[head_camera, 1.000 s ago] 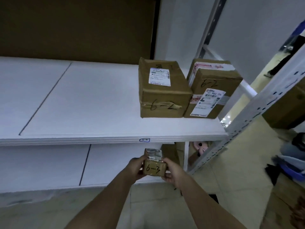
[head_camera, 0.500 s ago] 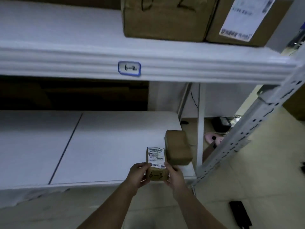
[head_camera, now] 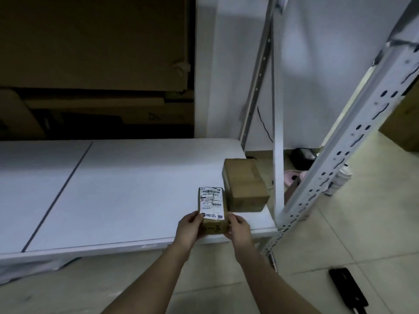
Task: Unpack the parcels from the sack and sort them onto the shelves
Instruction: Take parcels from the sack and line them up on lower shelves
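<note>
- At nine o'clock from your hands, the white shelf (head_camera: 108, 191) runs off to the left edge, its boards bare apart from a dark seam slanting from back to front; flattened brown cardboard (head_camera: 95, 64) leans against the wall behind it.
- Your left hand (head_camera: 189, 227) is curled around the left side of the small parcel (head_camera: 213, 211), thumb on top near the label's lower corner, fingers hidden under it.
- That small parcel sits low over the front right part of the shelf, its near end at the shelf's front lip; whether its base touches the board you cannot tell. A white shipping label covers most of its top, and "6-3" is handwritten on the face toward you.
- Your right hand (head_camera: 238, 225) is closed on the parcel's right side, thumb along the top edge.
- At one o'clock from the parcel, just beside it and possibly touching at the corner, a larger plain brown box (head_camera: 243, 185) lies on the shelf near its right end.
- At three o'clock the perforated white upright (head_camera: 340, 155) rises at a slant, bounding the shelf's right side.
- Beyond the upright, a pink item (head_camera: 290, 177) and a dark device (head_camera: 302, 155) lie on the tiled floor; at five o'clock a black flat object (head_camera: 349, 291) lies on the tiles.
</note>
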Demonstrator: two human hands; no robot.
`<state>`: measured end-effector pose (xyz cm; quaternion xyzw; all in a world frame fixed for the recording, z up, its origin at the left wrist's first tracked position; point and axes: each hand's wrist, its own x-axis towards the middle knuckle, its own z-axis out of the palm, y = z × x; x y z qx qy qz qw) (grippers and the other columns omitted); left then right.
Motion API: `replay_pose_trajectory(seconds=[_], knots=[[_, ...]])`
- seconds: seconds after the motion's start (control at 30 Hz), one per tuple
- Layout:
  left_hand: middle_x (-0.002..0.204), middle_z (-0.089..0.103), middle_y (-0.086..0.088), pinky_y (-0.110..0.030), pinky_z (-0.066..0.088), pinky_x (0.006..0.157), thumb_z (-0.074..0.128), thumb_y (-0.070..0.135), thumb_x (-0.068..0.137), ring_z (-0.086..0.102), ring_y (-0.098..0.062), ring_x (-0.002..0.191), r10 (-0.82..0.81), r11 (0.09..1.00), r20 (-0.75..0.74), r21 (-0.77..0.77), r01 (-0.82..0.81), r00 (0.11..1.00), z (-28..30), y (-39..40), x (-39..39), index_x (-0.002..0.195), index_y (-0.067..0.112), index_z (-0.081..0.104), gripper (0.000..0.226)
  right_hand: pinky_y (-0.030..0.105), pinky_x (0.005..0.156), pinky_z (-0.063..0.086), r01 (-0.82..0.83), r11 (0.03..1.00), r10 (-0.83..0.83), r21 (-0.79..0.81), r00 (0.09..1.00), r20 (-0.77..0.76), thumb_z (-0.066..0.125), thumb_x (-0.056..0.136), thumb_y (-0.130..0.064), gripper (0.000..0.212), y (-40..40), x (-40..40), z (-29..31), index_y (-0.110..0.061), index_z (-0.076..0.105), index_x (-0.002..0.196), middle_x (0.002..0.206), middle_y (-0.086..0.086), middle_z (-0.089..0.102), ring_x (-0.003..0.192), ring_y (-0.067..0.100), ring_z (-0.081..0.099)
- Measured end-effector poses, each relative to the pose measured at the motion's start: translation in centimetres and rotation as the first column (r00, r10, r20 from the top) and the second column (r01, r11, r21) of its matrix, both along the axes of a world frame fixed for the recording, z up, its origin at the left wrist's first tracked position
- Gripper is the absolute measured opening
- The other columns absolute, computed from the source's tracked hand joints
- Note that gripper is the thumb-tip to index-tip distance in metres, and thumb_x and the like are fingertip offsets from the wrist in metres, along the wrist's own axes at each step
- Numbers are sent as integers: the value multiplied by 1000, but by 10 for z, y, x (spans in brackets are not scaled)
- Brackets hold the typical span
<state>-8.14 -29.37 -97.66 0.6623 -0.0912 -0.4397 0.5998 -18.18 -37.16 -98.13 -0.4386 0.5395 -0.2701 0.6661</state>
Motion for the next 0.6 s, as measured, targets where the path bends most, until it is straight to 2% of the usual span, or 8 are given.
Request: replay_pose_trajectory(seconds=[0.1, 0.17, 0.23, 0.33, 0.4, 0.47, 0.53, 0.6], knots=[[104, 66, -1, -10, 48, 54, 46, 12, 98, 60, -5, 79, -115, 993, 77, 49, 111, 990, -1, 1, 2, 114, 20, 63, 24, 29, 70, 44, -3, 999, 3, 33, 1000, 1, 43, 100, -13, 23, -1, 1, -3, -12, 65, 94, 88, 6, 66, 80, 19, 57], [108, 63, 2, -16, 49, 61, 45, 12, 97, 56, 0, 80, -172, 982, 116, 102, 160, 978, -2, -1, 4, 121, 24, 59, 30, 24, 69, 44, -29, 999, 30, 30, 999, -35, 38, 100, -11, 28, -3, 3, -4, -13, 66, 102, 96, 4, 65, 82, 15, 57], [115, 63, 5, -25, 49, 78, 46, 13, 96, 56, -2, 86, -218, 969, 147, 146, 197, 965, 0, -3, 7, 125, 27, 57, 35, 11, 55, 45, -56, 998, 58, 18, 996, -74, 38, 98, -5, 31, -6, 5, -5, -9, 66, 110, 95, 3, 63, 72, 7, 53], [119, 66, 1, -27, 48, 78, 48, 14, 94, 62, -10, 96, -241, 962, 182, 173, 210, 953, 2, -8, 10, 126, 31, 58, 38, 6, 41, 36, -41, 999, 44, 34, 996, -79, 39, 94, 3, 35, -9, 7, -10, -11, 63, 116, 76, -2, 57, 60, 6, 45], [100, 69, 3, -24, 48, 64, 47, 13, 93, 62, -10, 79, -240, 963, 176, 165, 212, 955, 0, -13, 11, 122, 33, 58, 36, 12, 46, 38, -18, 998, 22, 55, 997, -68, 43, 95, 0, 32, -11, 9, -13, -14, 57, 121, 77, 1, 56, 62, 8, 47], [85, 66, -1, -22, 39, 55, 48, 13, 93, 54, -17, 67, -200, 974, 160, 135, 179, 967, -5, -17, 11, 119, 29, 60, 33, 20, 55, 40, 16, 997, -11, 80, 998, -57, 49, 96, -5, 27, -13, 12, -15, -9, 54, 122, 88, 7, 59, 67, 12, 52], [84, 64, -6, -22, 39, 56, 49, 14, 94, 50, -20, 67, -143, 986, 155, 113, 126, 978, -9, -22, 12, 118, 24, 60, 29, 24, 60, 43, 58, 992, -58, 108, 998, -10, 52, 94, -3, 28, -16, 16, -18, -1, 53, 122, 90, 11, 58, 69, 17, 54], [95, 65, -8, -23, 43, 57, 51, 15, 94, 53, -19, 71, -100, 990, 152, 109, 84, 983, -10, -27, 13, 120, 24, 56, 27, 31, 70, 50, 104, 984, -110, 146, 993, 38, 50, 94, 3, 28, -18, 20, -20, 2, 50, 122, 90, 15, 57, 78, 26, 60]])
